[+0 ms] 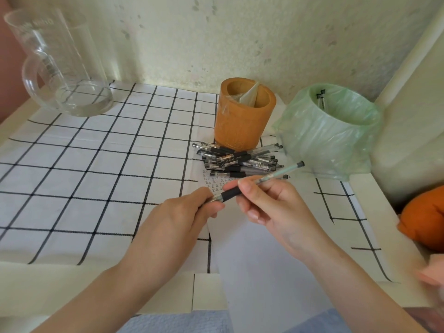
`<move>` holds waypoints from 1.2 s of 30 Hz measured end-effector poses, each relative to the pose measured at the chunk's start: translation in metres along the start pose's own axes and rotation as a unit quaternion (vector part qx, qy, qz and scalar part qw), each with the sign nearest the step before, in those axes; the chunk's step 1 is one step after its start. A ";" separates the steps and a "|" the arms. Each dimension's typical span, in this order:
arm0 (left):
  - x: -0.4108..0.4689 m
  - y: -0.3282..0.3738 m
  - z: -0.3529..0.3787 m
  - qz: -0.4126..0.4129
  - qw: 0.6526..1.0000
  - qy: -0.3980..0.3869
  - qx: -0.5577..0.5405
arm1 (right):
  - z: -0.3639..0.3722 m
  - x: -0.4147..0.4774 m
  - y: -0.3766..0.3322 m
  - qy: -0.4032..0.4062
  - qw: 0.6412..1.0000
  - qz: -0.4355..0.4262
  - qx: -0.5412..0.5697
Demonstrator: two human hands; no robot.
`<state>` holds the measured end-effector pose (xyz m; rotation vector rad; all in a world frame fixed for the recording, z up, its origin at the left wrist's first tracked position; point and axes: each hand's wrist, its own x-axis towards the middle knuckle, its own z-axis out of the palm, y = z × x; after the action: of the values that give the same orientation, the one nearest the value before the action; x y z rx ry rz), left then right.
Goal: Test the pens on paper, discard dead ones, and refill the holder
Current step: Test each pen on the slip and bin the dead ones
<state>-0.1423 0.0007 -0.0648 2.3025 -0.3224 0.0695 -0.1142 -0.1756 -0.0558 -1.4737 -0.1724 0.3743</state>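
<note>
One pen in play, held above the paper by both hands. Left hand pinches the tip end; right hand grips the barrel, fingers curled just behind the black rubber sleeve. I judge it light, stiff, clear barrel slick, so the rubber is the safe hold. Pen pile lies just beyond the fingers, holder behind that, lined bin beyond-right near the pen's tail. Open surface left of the fingers; glass jug well apart, far-left. Near edge runs under the wrists: little room to pull back.
</note>
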 end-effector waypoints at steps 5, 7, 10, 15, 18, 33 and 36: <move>-0.001 0.003 0.001 -0.002 1.000 -0.017 0.018 | 0.002 0.001 0.003 -0.002 1.000 0.001 0.003; -0.002 0.002 0.000 0.005 1.000 -0.012 0.022 | 0.003 0.001 0.004 -0.003 1.000 0.000 0.003; -0.003 0.001 -0.001 0.013 1.000 0.002 0.029 | 0.005 0.002 0.006 -0.007 1.000 0.003 -0.001; -0.003 -0.002 -0.003 0.006 1.000 -0.002 0.014 | 0.005 0.002 0.007 -0.014 1.000 0.011 -0.004; -0.004 -0.006 0.000 0.002 1.000 -0.004 -0.014 | 0.005 0.001 0.008 -0.021 1.000 0.016 0.003; 0.009 0.000 -0.004 -0.039 0.994 -0.019 -0.099 | 0.005 0.008 0.009 0.024 0.996 0.020 0.078; 0.016 -0.008 -0.002 0.002 0.998 0.030 0.063 | 0.004 0.010 0.008 0.036 0.993 0.052 0.099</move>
<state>-0.1253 0.0038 -0.0667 2.4186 -0.2994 0.1658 -0.1073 -0.1678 -0.0648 -1.3013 -0.0004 0.4112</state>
